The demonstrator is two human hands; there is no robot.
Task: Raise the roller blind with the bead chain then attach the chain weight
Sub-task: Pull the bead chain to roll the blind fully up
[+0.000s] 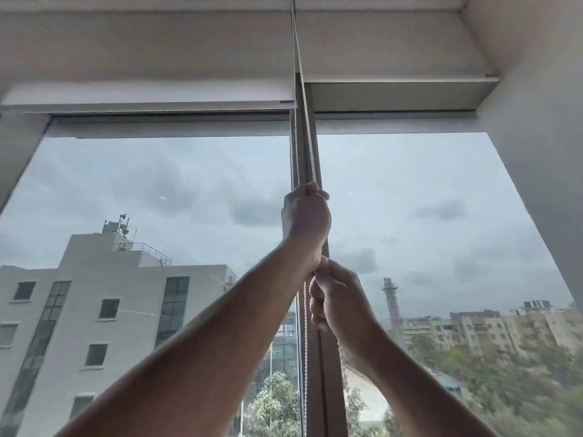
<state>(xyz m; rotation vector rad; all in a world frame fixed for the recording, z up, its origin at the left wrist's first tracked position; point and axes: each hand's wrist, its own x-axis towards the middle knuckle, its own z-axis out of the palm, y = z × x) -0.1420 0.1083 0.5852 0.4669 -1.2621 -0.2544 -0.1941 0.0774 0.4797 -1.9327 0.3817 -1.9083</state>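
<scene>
A white bead chain (307, 143) runs down from the top of the window along the central mullion (325, 357). My left hand (306, 216) is raised high and closed around the chain. My right hand (339, 298) grips the chain just below it, touching my left wrist. A loose strand of chain (305, 357) hangs straight down beneath the hands. The left roller blind (148, 52) is rolled up high, its bottom bar (148, 104) near the top of the glass. The right blind (394, 42) sits slightly higher. No chain weight is visible.
A white wall (542, 152) frames the window on the right. Through the glass I see a pale building (94, 294) at left, trees and distant blocks at right under grey clouds.
</scene>
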